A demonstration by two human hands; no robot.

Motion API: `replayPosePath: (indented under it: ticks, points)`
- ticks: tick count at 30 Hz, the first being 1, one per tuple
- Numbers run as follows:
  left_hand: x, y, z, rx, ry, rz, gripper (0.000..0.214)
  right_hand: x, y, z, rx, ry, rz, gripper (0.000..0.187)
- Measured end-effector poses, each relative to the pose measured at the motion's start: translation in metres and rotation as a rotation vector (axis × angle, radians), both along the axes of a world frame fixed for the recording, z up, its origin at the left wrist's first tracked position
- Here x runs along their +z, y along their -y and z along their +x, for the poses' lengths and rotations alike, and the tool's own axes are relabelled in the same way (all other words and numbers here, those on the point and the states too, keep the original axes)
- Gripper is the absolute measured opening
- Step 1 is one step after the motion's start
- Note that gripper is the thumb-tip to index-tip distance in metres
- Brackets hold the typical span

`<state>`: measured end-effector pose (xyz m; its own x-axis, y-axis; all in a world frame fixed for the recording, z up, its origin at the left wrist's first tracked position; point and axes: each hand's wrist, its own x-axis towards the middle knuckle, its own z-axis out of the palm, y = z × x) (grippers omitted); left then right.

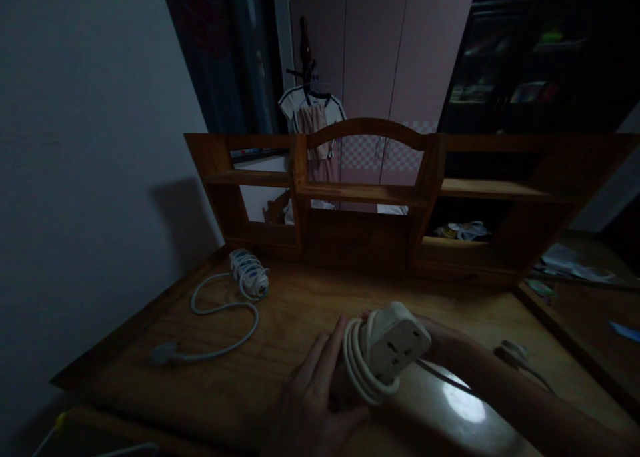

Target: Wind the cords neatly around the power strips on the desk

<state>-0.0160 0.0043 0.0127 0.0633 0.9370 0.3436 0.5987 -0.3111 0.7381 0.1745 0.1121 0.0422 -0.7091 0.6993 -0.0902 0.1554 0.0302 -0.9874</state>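
Observation:
A white power strip (400,344) is held up at a tilt over the desk, its socket holes facing me. Several turns of its pale cord (356,364) are wound round its body. My left hand (313,390) is closed on the near end, fingers along one side and thumb below. Behind the strip, my right hand (431,334) reaches across from the right. Most of its fingers are hidden, with only a bit showing past the coils. A loose length of cord runs to the right beneath my right forearm, toward a plug (513,352) lying on the desk.
Another power strip (249,274), wrapped in white cord, lies at the desk's back left. Its loose cord curves to a plug (164,354). A wooden shelf unit (363,192) stands along the back of the desk (295,304). A wall (100,144) borders the left side.

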Motion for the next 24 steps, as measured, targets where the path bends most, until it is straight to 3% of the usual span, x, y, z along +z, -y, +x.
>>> replayPosePath:
  ticks: [4, 6, 10, 13, 21, 24]
  points:
    - [0.012, -0.007, 0.001, 0.022, 0.155, -0.063, 0.081, -0.002, 0.001, 0.004, -0.233, -0.15, -0.339, 0.062]
    - [0.014, -0.011, 0.002, 0.037, 0.227, -0.061, 0.075, 0.0, 0.002, 0.011, -0.192, -0.178, -0.367, 0.066]
    - [0.01, -0.015, 0.005, 0.083, 0.297, -0.108, 0.061, 0.007, 0.009, 0.023, 0.058, -0.191, -0.112, 0.051]
    - [0.009, -0.014, 0.006, 0.063, 0.29, -0.125, 0.06, 0.006, 0.016, 0.022, 0.123, -0.174, 0.023, 0.076]
    - [0.015, -0.01, 0.01, -0.005, 0.382, -0.132, 0.061, 0.004, 0.016, 0.016, -0.038, -0.073, 0.229, 0.071]
    - [0.014, -0.01, 0.014, -0.066, 0.48, -0.101, 0.059, 0.008, 0.016, 0.016, -0.009, -0.038, 0.318, 0.077]
